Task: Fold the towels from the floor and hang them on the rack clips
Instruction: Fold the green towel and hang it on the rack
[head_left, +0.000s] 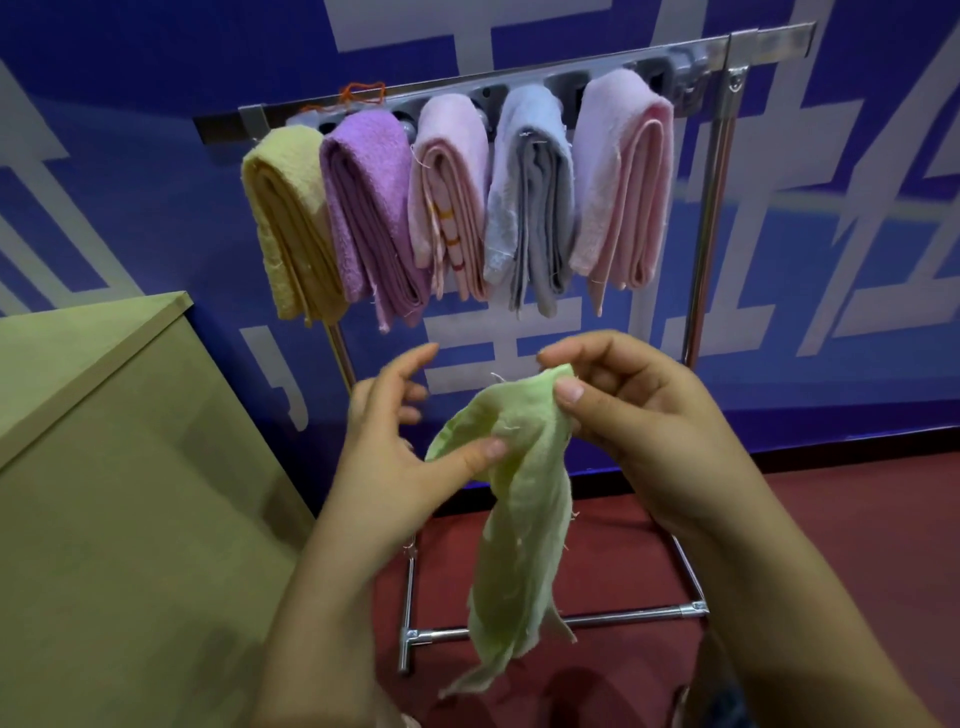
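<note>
In front of the rack (714, 218), below its five hung towels, the right hand (634, 415) pinches the green towel's (519, 519) top corner while the left hand (400, 447) thumbs its edge, fingers otherwise loose; folding seems underway, needing the dangling cloth squared next.

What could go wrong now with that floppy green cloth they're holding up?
The right hand pinches only the top corner of the thin light-green cloth towel, so it might slip and drop. The left hand merely touches it with the thumb. Five folded towels crowd the metal rack's clip bar; a free clip may be hard to reach.
</note>
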